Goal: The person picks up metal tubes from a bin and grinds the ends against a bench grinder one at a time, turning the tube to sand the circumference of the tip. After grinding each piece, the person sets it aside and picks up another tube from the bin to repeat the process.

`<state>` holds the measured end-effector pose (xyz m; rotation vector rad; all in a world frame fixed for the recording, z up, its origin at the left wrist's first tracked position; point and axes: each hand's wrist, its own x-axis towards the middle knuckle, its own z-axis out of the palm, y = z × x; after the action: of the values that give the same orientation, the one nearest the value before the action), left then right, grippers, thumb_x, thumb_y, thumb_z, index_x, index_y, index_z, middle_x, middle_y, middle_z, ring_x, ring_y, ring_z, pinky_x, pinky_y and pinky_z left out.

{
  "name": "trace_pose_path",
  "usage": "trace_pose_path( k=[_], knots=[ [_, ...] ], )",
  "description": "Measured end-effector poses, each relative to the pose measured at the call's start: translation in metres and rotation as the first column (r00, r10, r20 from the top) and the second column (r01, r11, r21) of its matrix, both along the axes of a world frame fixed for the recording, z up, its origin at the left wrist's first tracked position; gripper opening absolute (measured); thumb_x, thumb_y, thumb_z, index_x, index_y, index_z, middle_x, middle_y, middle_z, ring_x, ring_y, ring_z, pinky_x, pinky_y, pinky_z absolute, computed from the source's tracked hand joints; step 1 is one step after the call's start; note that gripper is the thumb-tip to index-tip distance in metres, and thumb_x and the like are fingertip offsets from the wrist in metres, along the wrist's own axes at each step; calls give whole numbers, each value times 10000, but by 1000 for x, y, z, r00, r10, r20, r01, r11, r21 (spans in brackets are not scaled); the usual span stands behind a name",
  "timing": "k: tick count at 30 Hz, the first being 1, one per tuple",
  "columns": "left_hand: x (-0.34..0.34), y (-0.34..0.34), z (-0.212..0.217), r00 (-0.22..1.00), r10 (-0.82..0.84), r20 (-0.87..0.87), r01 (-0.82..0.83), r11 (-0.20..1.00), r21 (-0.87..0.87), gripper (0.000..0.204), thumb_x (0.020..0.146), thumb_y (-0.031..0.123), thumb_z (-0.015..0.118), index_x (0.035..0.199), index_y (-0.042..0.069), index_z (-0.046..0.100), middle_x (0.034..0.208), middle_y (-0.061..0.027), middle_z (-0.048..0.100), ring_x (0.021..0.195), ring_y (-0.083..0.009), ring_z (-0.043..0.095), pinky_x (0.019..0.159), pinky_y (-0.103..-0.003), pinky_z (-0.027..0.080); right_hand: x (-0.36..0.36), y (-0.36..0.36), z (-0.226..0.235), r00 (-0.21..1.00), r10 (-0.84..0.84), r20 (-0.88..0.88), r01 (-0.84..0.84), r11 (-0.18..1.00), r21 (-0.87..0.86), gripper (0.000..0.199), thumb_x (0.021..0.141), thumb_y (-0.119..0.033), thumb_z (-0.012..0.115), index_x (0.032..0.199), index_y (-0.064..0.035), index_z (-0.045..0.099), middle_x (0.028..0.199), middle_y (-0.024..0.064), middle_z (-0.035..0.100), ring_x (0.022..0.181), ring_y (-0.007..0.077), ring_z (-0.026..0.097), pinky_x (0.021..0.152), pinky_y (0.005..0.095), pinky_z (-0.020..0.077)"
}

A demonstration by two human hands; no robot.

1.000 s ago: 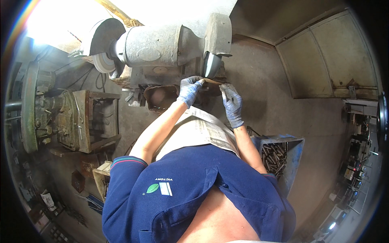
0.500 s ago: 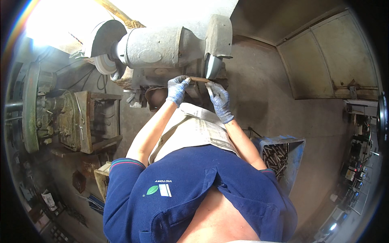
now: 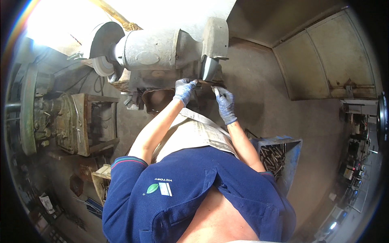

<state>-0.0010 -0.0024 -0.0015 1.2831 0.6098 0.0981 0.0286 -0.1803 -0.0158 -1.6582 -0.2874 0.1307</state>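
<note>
Both of my hands wear blue-grey work gloves and hold a thin metal rod [image 3: 206, 82] between them, just below the right wheel [image 3: 210, 69] of a bench grinder [image 3: 152, 50]. Its left end is pinched by my left hand [image 3: 185, 90], fingers closed. My right hand [image 3: 225, 105] grips the right end with thumb and fingertips. The rod lies roughly level, close under the wheel's lower edge; whether they touch I cannot tell. Pale cloth or paper with print [image 3: 198, 131] covers my lap.
A blue bin [image 3: 293, 162] of short metal rods stands by my right elbow. The grinder's other wheel [image 3: 103, 67] is at its left end. Further left is a greenish machine [image 3: 60, 121] with a metal frame. A large metal cabinet [image 3: 324, 60] stands at the far right.
My hands have shifted a little to the right along the wheel, the left one most, with the rod still between them. The rod looks darker now. The whole view has slipped slightly.
</note>
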Motion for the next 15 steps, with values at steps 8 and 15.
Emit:
trace_pose_path(
  k=[8, 15],
  knots=[
    [-12, 29, -9, 999, 38, 22, -37, 999, -32, 96, 830, 60, 625, 837, -32, 652, 721, -48, 642, 594, -102, 568, 564, -235, 463, -5, 28, -7, 995, 99, -27, -98, 994, 54, 204, 877, -52, 561, 1058, 20, 621, 1014, 97, 645, 941, 170, 605, 873, 281, 478],
    [-27, 38, -11, 983, 41, 180, -16, 991, -134, 106, 855, 46, 591, 917, -35, 621, 795, -84, 651, 691, -143, 620, 638, -246, 504, -19, 34, 15, 975, 110, 193, -114, 993, 10, 239, 781, 5, 638, 1020, -2, 644, 1090, 117, 616, 1029, 192, 577, 901, 280, 449]
  ],
)
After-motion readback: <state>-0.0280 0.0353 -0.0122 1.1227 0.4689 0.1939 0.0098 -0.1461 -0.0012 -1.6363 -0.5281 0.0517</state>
